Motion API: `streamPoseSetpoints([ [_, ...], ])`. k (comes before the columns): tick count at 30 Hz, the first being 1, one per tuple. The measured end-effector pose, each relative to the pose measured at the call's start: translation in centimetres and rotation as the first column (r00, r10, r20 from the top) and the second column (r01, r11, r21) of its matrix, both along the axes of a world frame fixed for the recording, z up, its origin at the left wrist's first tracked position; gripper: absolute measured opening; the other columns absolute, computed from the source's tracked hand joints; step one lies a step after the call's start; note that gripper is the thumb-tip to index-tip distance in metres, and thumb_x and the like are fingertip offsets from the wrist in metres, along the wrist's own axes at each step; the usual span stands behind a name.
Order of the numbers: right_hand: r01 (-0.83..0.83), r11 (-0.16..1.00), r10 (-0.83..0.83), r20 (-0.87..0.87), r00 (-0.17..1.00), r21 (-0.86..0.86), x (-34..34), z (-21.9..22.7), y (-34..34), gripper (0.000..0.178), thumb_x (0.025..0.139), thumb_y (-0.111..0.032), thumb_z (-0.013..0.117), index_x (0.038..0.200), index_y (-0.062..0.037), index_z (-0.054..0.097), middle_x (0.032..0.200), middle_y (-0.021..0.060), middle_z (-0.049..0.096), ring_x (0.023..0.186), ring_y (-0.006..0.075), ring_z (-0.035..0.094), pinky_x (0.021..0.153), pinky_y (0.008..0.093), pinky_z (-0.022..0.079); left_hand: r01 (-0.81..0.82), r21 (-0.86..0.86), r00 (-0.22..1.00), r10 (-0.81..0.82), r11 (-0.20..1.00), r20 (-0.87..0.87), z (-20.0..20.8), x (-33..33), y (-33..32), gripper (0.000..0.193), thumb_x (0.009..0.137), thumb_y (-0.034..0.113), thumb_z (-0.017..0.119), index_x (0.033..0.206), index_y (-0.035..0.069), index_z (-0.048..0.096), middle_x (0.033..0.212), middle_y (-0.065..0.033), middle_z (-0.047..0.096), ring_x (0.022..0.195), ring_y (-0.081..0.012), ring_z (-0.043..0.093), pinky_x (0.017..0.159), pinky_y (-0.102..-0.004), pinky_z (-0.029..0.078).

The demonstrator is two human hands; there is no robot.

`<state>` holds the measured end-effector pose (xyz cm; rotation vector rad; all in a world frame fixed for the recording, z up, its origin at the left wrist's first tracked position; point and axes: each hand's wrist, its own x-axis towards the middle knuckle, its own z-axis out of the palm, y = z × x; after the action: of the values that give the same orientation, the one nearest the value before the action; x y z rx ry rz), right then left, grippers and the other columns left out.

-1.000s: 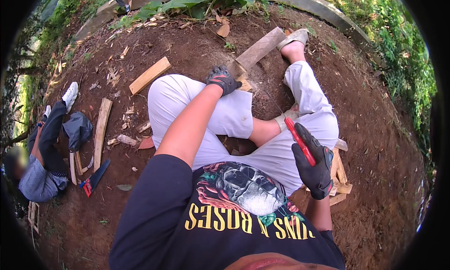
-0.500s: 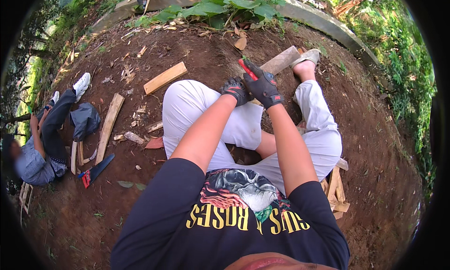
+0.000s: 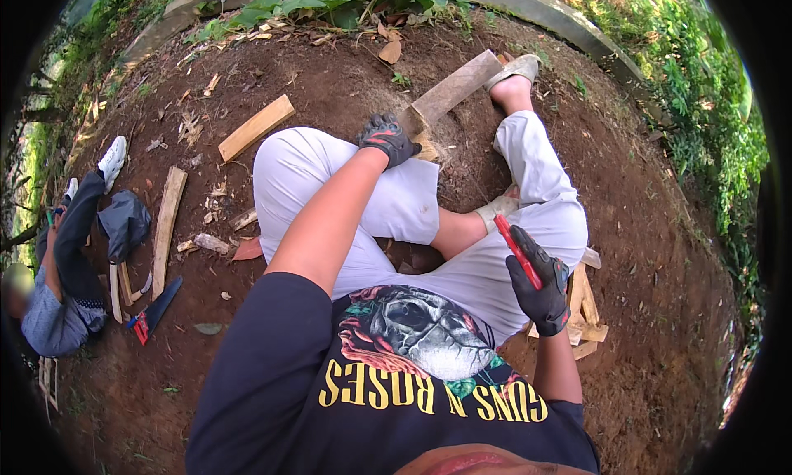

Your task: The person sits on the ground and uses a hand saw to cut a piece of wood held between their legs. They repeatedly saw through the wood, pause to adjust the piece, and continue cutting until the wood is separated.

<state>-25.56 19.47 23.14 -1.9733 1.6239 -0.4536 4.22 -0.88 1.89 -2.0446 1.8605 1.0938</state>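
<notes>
My left hand (image 3: pixel 391 138), in a black and red glove, is closed on the end of a short wooden piece (image 3: pixel 425 148) by my knee. A brown plank (image 3: pixel 456 87) lies on the soil just beyond, touching or close to that piece, its far end by my sandalled foot. My right hand (image 3: pixel 540 285), gloved alike, is at the right side of my lap. It holds a slim red stick-like tool (image 3: pixel 519 252) lengthwise along the palm; the exact kind cannot be told.
Left lie a pale board (image 3: pixel 256 129), a long wood strip (image 3: pixel 169 219) and a handsaw with a red handle (image 3: pixel 155 312). Another person (image 3: pixel 59 302) sits at the far left. Wood offcuts (image 3: pixel 587 310) are piled at my right hip. A concrete kerb (image 3: pixel 544 17) runs behind leafy plants.
My right hand has left the wood near my left hand and drawn back toward my right hip with the red tool. My left hand stays at the wooden piece.
</notes>
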Motion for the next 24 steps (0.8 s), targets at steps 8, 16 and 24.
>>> streamPoseSetpoints([
  [8,-0.057,0.988,0.084,0.194,0.977,-0.141,9.5,-15.8,-15.5,0.052,0.100,-0.027,0.071,0.152,-0.0187,0.065,0.131,0.0200,0.075,0.114,0.0398,0.075,0.098,0.0459,0.058,0.061,-0.038,0.998,-0.061,0.997,-0.005,-2.1,0.3,-0.4,0.106,0.089,0.067,0.072,0.162,-0.002,0.040,0.162,-0.0287,0.045,0.153,-0.0432,0.043,0.126,-0.0491,0.038],
  [16,-0.121,0.985,0.148,0.245,0.958,-0.122,11.8,-15.3,-18.1,0.053,0.101,-0.028,0.071,0.153,-0.0179,0.063,0.139,0.0223,0.071,0.125,0.0397,0.070,0.107,0.0471,0.055,0.090,-0.001,0.996,-0.090,0.996,0.010,-2.8,0.6,-1.0,0.111,0.087,0.069,0.073,0.164,-0.002,0.037,0.167,-0.0279,0.038,0.155,-0.0431,0.040,0.127,-0.0519,0.036],
  [24,0.047,0.992,-0.051,0.035,0.998,0.114,1.6,-2.0,-3.0,0.051,0.099,-0.019,0.073,0.149,-0.0182,0.067,0.139,0.0173,0.073,0.123,0.0368,0.073,0.105,0.0443,0.057,0.022,0.025,1.000,-0.023,0.999,0.009,0.4,0.1,-0.5,0.118,0.087,0.070,0.073,0.165,-0.008,0.029,0.168,-0.0316,0.036,0.158,-0.0435,0.036,0.128,-0.0500,0.035],
])
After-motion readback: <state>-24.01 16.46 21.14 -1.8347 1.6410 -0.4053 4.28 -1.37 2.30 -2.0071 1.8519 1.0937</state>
